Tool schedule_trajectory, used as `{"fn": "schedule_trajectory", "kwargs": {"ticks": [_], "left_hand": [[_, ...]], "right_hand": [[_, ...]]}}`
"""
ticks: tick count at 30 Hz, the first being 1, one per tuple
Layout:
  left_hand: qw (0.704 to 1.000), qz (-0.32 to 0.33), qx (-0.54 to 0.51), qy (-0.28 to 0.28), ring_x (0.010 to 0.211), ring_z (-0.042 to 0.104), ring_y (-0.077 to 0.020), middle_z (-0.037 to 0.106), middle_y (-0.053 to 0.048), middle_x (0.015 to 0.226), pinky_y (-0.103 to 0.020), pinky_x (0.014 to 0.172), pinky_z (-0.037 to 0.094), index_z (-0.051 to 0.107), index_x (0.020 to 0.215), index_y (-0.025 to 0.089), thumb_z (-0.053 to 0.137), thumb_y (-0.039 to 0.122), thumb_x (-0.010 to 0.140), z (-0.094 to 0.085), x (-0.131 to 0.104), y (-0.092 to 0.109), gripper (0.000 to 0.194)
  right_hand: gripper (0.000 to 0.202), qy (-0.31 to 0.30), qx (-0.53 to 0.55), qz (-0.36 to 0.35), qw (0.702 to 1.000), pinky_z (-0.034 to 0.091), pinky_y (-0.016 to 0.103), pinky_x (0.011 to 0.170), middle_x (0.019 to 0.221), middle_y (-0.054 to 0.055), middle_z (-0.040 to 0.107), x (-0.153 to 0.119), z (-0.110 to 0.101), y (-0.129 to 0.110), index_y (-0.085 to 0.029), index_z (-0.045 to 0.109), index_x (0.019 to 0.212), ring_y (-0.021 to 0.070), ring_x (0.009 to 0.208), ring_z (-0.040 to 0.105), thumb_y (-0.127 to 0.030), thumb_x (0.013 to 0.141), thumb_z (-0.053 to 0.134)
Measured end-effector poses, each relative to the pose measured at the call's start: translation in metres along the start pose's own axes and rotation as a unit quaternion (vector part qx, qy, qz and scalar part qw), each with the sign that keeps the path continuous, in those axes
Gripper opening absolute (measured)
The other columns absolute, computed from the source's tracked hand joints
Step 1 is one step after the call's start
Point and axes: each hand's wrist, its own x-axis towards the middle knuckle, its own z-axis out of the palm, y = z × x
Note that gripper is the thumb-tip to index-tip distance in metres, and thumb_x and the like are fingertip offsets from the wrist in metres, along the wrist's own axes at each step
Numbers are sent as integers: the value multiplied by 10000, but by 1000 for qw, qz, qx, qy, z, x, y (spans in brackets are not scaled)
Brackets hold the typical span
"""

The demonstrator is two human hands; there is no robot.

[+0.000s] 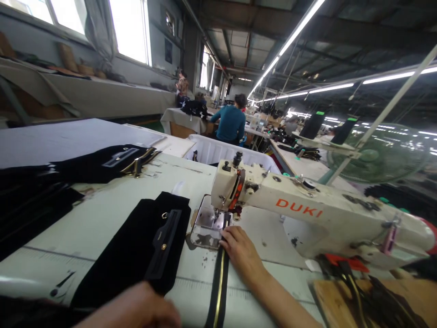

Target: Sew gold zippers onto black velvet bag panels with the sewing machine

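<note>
A black zipper tape with gold teeth (219, 291) runs up the sewing table to the needle area of a white sewing machine (262, 193). My right hand (237, 246) grips the tape just in front of the presser foot, its fingers curled over the edge. Left of it lies a black fabric panel (126, 246), carrying a dark strip with gold hardware and a gold ring. My left hand (139, 307) is at the panel's lower end, smeared by motion; its fingers cannot be made out, nor whether it touches the cloth.
More black panels (99, 166) are piled on the left. Behind the machine stands a white plastic bin (235, 155). Zipper pieces lie on a wooden board (334, 300) at the right. Thread cones (312, 125) and a fan (375, 155) stand beyond. A person in teal (229, 123) sits farther back.
</note>
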Motion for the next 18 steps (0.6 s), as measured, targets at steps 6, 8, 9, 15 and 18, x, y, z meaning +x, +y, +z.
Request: {"fn": "schedule_trajectory", "kwargs": {"ticks": [6, 8, 9, 15, 18], "left_hand": [[865, 190, 461, 63, 1281, 511, -365, 619, -133, 1359, -473, 1135, 330, 658, 1259, 198, 630, 534, 832, -89, 130, 72, 545], [865, 188, 463, 37, 1202, 544, -356, 661, -120, 1251, -462, 1085, 377, 686, 1193, 202, 678, 525, 779, -98, 155, 71, 525], [866, 189, 463, 23, 1137, 569, -339, 687, -100, 1158, -442, 1045, 407, 711, 1117, 212, 680, 518, 784, -98, 161, 67, 453], [892, 200, 404, -15, 904, 665, -269, 726, -42, 914, -340, 853, 509, 709, 912, 206, 585, 493, 922, -66, 156, 46, 312], [900, 218, 377, -11, 1066, 669, -298, 734, -66, 1109, -373, 973, 511, 706, 1115, 207, 592, 498, 940, -41, 151, 38, 358]], "right_hand": [[408, -22, -15, -55, 998, 513, 467, 1085, 1356, 127, 632, 11, -1, 4, -188, 546, 1366, 274, 1251, 599, -106, 968, 514], [389, -44, -5, -60, 997, 481, 478, 1121, 1405, 119, 604, 10, -8, 1, -193, 555, 1350, 281, 1285, 574, -175, 962, 568], [389, -54, 2, -58, 997, 469, 492, 1129, 1420, 115, 593, 8, -12, 0, -201, 563, 1346, 288, 1293, 563, -211, 959, 594], [427, -50, 17, -41, 998, 449, 529, 1131, 1380, 132, 603, 4, -20, -8, -187, 574, 1373, 306, 1269, 551, -225, 948, 601], [431, -45, 13, -42, 998, 443, 533, 1139, 1355, 138, 620, 4, -18, -10, -164, 586, 1362, 308, 1262, 557, -209, 934, 606]]}}
